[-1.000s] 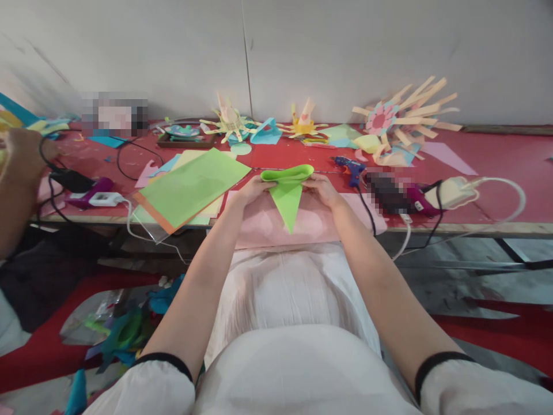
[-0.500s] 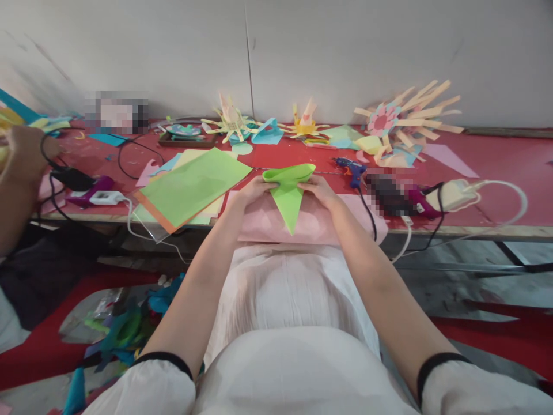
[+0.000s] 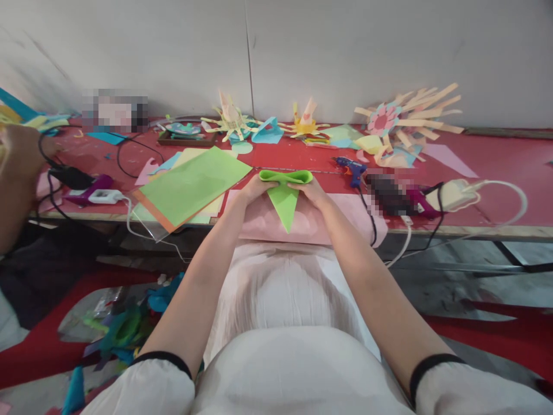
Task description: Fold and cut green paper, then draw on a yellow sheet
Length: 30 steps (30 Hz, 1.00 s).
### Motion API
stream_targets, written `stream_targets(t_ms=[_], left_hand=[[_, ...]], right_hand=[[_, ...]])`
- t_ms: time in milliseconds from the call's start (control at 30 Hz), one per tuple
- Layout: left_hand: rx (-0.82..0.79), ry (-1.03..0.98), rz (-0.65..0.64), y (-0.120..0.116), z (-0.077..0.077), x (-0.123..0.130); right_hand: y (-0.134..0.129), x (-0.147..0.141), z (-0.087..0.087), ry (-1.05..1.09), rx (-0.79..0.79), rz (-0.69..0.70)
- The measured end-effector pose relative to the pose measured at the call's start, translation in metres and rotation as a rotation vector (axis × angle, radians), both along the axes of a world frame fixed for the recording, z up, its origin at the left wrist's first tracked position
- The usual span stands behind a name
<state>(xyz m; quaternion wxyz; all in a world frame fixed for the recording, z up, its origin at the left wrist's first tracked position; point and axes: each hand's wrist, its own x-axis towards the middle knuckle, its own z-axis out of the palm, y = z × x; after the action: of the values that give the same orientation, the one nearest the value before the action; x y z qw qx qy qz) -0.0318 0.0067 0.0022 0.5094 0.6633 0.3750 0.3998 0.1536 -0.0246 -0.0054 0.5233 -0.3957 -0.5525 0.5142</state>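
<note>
Head view shows left hand and right hand equally near, fingers pinching opposite sides of a green paper cone, tip toward the wearer's lap, above the pink sheet edging the bench.

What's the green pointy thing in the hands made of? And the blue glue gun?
The green pointy thing looks like thin craft foam, or maybe thick paper: it's matte and bends in smooth, rounded curls. The blue glue gun is probably hard plastic, going by its moulded-looking body; it's too small to judge its shine.
</note>
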Motion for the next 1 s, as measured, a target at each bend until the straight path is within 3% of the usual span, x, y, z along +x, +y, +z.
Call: stream_targets(t_ms=[367,600,1000], left_hand=[[-0.036,0.061,0.045,-0.005,0.005,0.001],[0.003,-0.042,0.010,-0.003,0.001,0.002],[-0.001,-0.009,0.080,-0.001,-0.001,0.002]], right_hand=[[0.007,0.001,-0.010,0.152,-0.103,-0.009],[0.007,0.002,-0.009,0.133,-0.131,-0.015],[-0.001,-0.001,0.000,0.057,-0.115,0.005]])
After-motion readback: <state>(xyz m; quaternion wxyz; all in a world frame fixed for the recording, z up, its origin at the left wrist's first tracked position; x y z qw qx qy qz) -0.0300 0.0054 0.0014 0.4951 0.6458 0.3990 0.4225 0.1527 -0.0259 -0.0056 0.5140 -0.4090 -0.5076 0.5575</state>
